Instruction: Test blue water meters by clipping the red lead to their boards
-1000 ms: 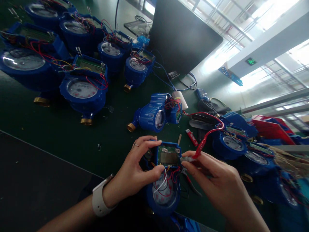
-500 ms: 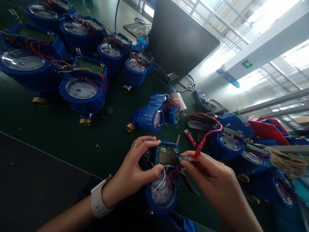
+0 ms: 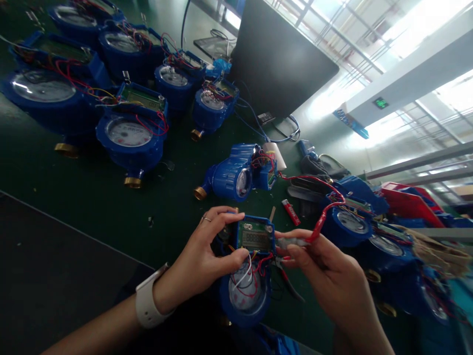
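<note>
Head view, left hand (image 3: 201,264) pinching blue meter (image 3: 246,293), right hand (image 3: 327,276) holding red-wired plug (image 3: 293,242) at its edge — green mat (image 3: 111,202) leftward.

Left hand (image 3: 199,264) — right hand (image 3: 327,278) (both pinched)

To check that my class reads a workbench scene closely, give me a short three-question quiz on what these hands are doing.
1. True or false: the left hand grips the blue meter at its display module.
2. What does the right hand pinch? A the end of a red cable; B a screwdriver; C a brass nut.
3. Fill in: the white watch sits on the ___ wrist.
Key: 1 true; 2 A; 3 left.
</note>
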The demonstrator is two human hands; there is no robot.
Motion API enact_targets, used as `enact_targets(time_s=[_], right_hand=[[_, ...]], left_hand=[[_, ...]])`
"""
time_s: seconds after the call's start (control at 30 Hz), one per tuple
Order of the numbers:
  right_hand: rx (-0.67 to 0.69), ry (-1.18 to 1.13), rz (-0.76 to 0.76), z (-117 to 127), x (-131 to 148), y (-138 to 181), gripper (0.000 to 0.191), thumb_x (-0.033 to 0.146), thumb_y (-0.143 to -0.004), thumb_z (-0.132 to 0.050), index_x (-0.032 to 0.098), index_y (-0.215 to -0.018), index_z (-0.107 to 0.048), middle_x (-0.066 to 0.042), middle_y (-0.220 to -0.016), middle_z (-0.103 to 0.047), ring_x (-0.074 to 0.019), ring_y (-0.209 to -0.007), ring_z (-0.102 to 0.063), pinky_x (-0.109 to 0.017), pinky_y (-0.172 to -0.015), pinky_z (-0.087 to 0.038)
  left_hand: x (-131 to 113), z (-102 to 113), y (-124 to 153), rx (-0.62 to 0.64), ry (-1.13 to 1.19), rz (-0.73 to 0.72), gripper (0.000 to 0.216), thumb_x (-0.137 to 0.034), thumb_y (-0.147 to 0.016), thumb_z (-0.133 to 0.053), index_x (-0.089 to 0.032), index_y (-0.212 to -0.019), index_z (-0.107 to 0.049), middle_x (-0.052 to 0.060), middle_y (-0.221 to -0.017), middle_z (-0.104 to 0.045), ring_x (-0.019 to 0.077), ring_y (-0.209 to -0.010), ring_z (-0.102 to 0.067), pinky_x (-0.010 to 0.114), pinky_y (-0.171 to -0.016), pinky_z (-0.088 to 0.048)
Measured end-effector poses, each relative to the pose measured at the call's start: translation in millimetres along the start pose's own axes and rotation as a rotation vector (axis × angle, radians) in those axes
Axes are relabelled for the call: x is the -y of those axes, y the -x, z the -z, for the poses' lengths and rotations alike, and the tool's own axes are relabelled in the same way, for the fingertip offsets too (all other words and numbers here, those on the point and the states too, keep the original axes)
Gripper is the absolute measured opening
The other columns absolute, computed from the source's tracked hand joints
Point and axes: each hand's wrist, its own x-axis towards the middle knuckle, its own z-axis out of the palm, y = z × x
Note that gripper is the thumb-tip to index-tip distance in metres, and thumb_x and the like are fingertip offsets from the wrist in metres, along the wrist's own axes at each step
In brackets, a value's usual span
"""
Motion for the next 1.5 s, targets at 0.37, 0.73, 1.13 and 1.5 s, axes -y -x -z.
enact_targets(time_s=[0.37, 0.73, 1.13, 1.5], right_hand=[[0.027, 0.158, 0.045, 2.2, -0.1, -0.7, 0.017, 0.031, -0.088, -0.064, 0.023, -0.099, -0.073, -0.002, -0.085, -0.076, -0.0156, -0.06, -0.071, -0.025, -0.056, -0.059], [0.023, 0.197, 0.057, 0.4, 1.1, 0.8, 0.014, 0.03, -0.087, -0.065, 0.024, -0.098, -0.073, -0.002, -0.086, -0.075, -0.0149, -0.059, -0.069, -0.027, -0.061, -0.06], [-0.037, 0.196, 0.008, -4.1, 0.8, 7.2, 0.015, 0.035, -0.087, -0.065, 0.026, -0.096, -0.073, 0.002, -0.08, -0.074, -0.0147, -0.065, -0.071, -0.024, -0.063, -0.059], [0.083, 0.347, 0.164, 2.7, 3.3, -3.4, 0.012, 0.032, -0.09, -0.064, 0.022, -0.091, -0.07, 0.001, -0.083, -0.074, -0.0118, -0.058, -0.068, -0.021, -0.057, -0.056]], left_hand=[[0.6, 0.1, 1.7, 0.002, 0.018, 0.015, 0.041, -0.024, -0.079, -0.07, -0.027, -0.118, -0.06, 0.008, -0.13, -0.051, 0.0286, -0.124, -0.05, 0.049, -0.107, -0.037], [1.4, -0.8, 1.1, 0.011, 0.01, 0.0, 0.042, -0.024, -0.08, -0.07, -0.028, -0.12, -0.059, 0.007, -0.131, -0.05, 0.0286, -0.125, -0.05, 0.049, -0.108, -0.036], [3.2, 0.4, 1.6, 0.018, 0.008, -0.013, 0.043, -0.023, -0.08, -0.071, -0.028, -0.121, -0.058, 0.006, -0.131, -0.05, 0.0275, -0.124, -0.049, 0.047, -0.107, -0.036], [2.8, -0.8, 0.5, 0.016, -0.008, -0.014, 0.043, -0.023, -0.08, -0.071, -0.027, -0.121, -0.059, 0.006, -0.132, -0.05, 0.0272, -0.125, -0.049, 0.046, -0.107, -0.036]])
